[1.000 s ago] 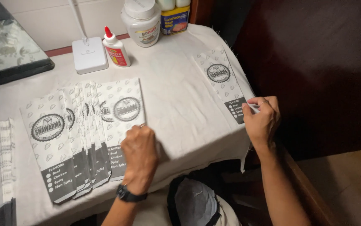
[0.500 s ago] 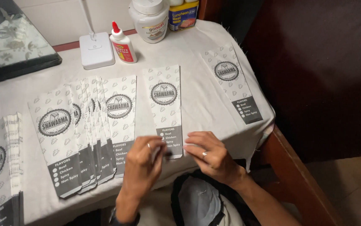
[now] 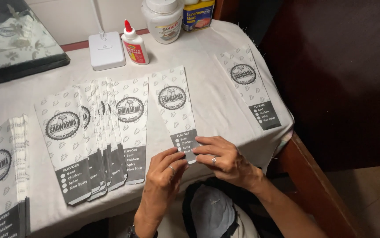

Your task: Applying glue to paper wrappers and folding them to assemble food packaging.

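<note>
Both hands, left hand [image 3: 166, 169] and right hand [image 3: 223, 156], pinch the grey bottom edge of a long printed white paper sleeve [image 3: 175, 108] at frame centre, evidently mid-fold; next move needs a firm crease.

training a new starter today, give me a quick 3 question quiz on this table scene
1. True or false: both hands rest on the grey bottom end of the single paper bag lying in the middle of the table.
2. What stands just right of the white square box? A) a glue bottle B) a mug C) scissors
3. Fill in: the fanned stack of bags lies to the ____ of the single bag.

Key: 1 true. 2 A, the glue bottle with a red cap. 3 left.
</note>
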